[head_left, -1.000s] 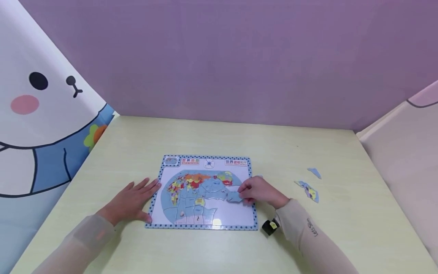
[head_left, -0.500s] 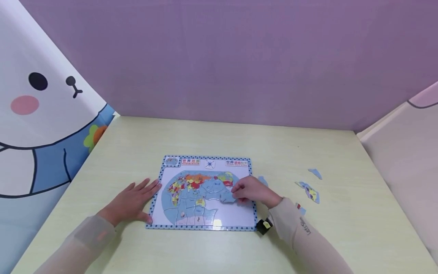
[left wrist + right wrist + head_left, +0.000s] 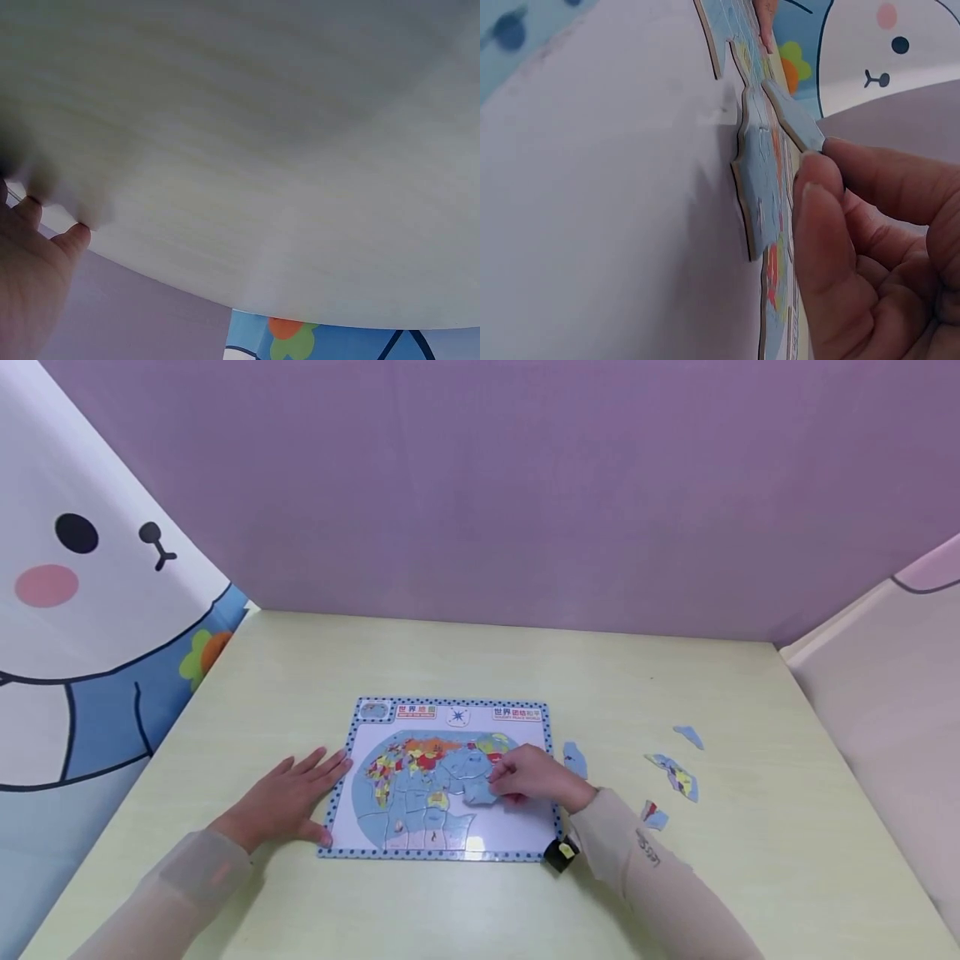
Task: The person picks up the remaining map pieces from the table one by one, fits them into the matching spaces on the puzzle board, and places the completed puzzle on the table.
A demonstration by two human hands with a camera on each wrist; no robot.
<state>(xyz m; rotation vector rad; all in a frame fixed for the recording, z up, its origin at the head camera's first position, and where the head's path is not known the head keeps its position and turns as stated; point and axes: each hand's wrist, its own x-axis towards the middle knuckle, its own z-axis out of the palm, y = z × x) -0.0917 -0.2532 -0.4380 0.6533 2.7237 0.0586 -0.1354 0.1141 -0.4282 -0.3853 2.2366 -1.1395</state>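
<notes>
Basically, right hand (image 3: 534,775) has thumb and index fingers (image 3: 885,169) clamped on a light-blue, irregular, flat puzzle piece (image 3: 477,792); it juts out left of those fingertips, above the white rectangular map board with blue dotted border (image 3: 517,837). Right wrist view has the piece tilted, not lying flat; contact with its neighbours, can't tell. Main risk: its lower edge catching the thick rims of the fitted multicolour map pieces (image 3: 468,766) just ahead and left of the fingertips, since a slanted piece pushed sideways would likely ride up on them or shove them out of line. Wrong rotation is possible too, the outline being mostly plain blue and partly covered by the fingers; forcing it could bend an edge. Grip is on one end only, so the piece might swivel or slip. Left hand (image 3: 291,797) lies flat, fingers spread and straight, fingertips at the board's left edge, gripping nothing; light hold there, so the board could pivot if the right fingers push hard. Black cube (image 3: 560,855) below the right fingers, near the board corner, might snag it. Loose blue elongated piece (image 3: 575,760), right of the right fingers, could get knocked by the sleeve (image 3: 611,843) on a careless swing back.
</notes>
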